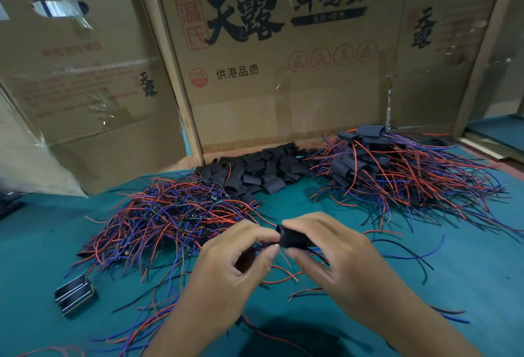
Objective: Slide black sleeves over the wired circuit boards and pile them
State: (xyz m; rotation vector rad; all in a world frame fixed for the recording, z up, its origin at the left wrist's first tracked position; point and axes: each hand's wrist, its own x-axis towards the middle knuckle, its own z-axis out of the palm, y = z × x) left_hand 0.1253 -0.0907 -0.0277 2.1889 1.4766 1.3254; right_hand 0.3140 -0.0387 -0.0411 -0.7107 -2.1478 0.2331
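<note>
Soft, even overhead light falls on the green tabletop (467,285), bright enough to keep the reds and blues vivid. A dark rounded shadow pools at the near edge. Glare streaks the clear tape (82,20) on the far-left cardboard (93,78). Wide-angle distortion bends the edges; the left border is smeared and soft.

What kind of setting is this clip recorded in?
Probably a small hand-assembly workbench: a green-covered table walled by flattened egg cartons, with a pile of bare wired boards, loose black sleeves and a finished sleeved pile.
</note>
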